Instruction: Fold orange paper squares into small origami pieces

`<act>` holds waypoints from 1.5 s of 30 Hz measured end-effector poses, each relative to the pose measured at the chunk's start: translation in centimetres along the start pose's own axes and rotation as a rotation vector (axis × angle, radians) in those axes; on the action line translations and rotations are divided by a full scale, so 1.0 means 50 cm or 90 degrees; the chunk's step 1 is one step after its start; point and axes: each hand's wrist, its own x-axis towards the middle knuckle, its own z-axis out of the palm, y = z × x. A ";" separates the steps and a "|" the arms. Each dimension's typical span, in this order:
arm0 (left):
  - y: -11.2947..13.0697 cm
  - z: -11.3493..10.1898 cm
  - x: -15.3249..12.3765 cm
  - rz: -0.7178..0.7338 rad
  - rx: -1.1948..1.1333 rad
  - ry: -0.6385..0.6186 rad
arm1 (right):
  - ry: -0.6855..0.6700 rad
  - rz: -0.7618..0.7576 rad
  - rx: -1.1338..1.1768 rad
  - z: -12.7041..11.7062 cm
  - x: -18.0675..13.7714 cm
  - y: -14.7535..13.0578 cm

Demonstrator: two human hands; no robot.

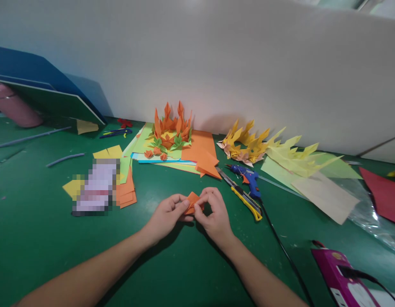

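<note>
A small folded piece of orange paper (193,199) is held between both hands just above the green table (146,264). My left hand (168,212) pinches its left side, thumb on top and fingers beneath. On the other side, my right hand (214,215) grips the paper's right edge between thumb and index finger. Fingers cover part of the folds. Beyond the hands stands an orange folded-paper crown (173,128) with green leaves and small orange paper flowers (157,152) in front. Orange paper sheets (200,147) lie beside it.
To the right lie a yellow utility knife (245,204) and a blue glue gun (248,177) with a trailing black cord. Behind them are a yellow paper crown (244,147) and pale green paper spikes (300,155). A purple power strip (344,273) sits front right; a blurred phone (98,187) lies left.
</note>
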 end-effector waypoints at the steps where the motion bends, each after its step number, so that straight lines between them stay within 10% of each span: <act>1: 0.000 0.000 0.000 -0.001 -0.001 0.000 | 0.001 0.002 0.005 0.001 0.000 0.000; 18: 0.011 -0.002 -0.001 0.035 0.100 0.048 | -0.039 0.221 0.232 0.011 -0.006 0.007; 35: -0.006 -0.020 0.002 0.090 0.105 -0.046 | -0.034 0.206 0.259 0.004 0.000 -0.008; 45: 0.012 -0.057 0.032 0.201 0.080 0.052 | -0.071 0.222 0.389 0.041 0.031 -0.014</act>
